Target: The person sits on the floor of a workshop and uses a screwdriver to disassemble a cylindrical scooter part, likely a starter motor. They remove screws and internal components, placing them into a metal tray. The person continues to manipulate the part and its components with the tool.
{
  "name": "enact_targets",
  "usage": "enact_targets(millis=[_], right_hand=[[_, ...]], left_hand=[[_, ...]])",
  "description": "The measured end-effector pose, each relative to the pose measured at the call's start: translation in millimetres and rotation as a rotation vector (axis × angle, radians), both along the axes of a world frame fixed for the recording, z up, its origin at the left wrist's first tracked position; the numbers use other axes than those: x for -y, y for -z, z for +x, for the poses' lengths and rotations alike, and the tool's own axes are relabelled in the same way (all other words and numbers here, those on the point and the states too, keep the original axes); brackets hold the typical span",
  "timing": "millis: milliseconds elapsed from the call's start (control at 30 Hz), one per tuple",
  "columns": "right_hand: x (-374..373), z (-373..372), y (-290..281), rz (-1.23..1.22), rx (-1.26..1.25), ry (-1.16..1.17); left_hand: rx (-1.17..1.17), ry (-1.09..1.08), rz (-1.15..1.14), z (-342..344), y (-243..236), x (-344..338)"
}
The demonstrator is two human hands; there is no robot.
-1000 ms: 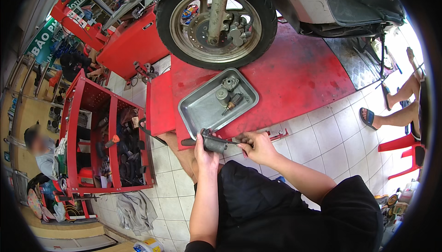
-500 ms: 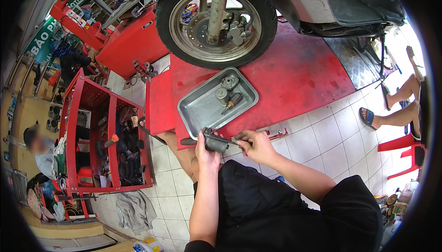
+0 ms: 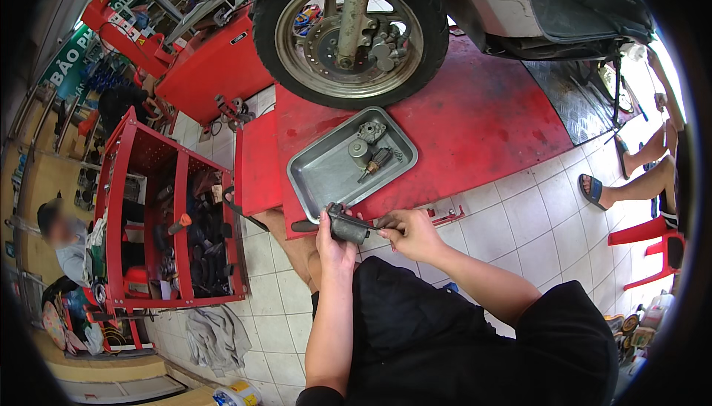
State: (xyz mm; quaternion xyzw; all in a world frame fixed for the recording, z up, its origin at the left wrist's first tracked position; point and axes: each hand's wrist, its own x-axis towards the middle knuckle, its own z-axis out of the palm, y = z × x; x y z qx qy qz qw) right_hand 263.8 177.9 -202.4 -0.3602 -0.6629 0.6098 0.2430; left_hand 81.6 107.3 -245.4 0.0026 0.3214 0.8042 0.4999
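Over the near edge of the red platform, my left hand (image 3: 337, 249) is wrapped round a grey metal cylindrical part (image 3: 348, 229), perhaps a small motor or carburetor piece. Its upper side lies against my fingers, partly covered. My right hand (image 3: 412, 235) pinches a thin dark rod-like tool (image 3: 368, 223), whose far end reaches the part's top; the exact contact is too small to tell. Just beyond is a metal tray (image 3: 315, 180). In it lie a round grey cylinder (image 3: 360, 152), a cast metal piece (image 3: 371, 132) and a brass-and-black fitting (image 3: 375, 163).
A motorbike front wheel (image 3: 348, 98) stands on the red platform (image 3: 489, 124) behind the tray. To my left is a red tool cart (image 3: 178, 183) full of tools, with a grey rag (image 3: 215, 339) near it. At right are another person's sandalled foot (image 3: 591, 191) and a red stool (image 3: 645, 246).
Both hands keep their grip, with only a slight shift of the part to the right and the right fingers a little closer to it. The person at right has moved a little.
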Motion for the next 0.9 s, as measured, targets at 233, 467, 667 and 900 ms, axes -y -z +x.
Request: enact_targets(millis=[233, 467, 667, 900], right_hand=[[-6, -3, 2, -0.327, -0.097, -0.067], [-10, 1, -10, -0.692, -0.146, -0.104], [-5, 2, 6, 0.016, -0.102, -0.092], [2, 5, 2, -0.097, -0.077, -0.107]], left_hand=[[0.005, 0.025, 0.025, 0, -4, 0], [-0.029, 0.077, 0.061, 1, -12, 2], [-0.041, 0.073, 0.036, 1, -10, 1], [0.010, 0.096, 0.124, 4, -8, 3]])
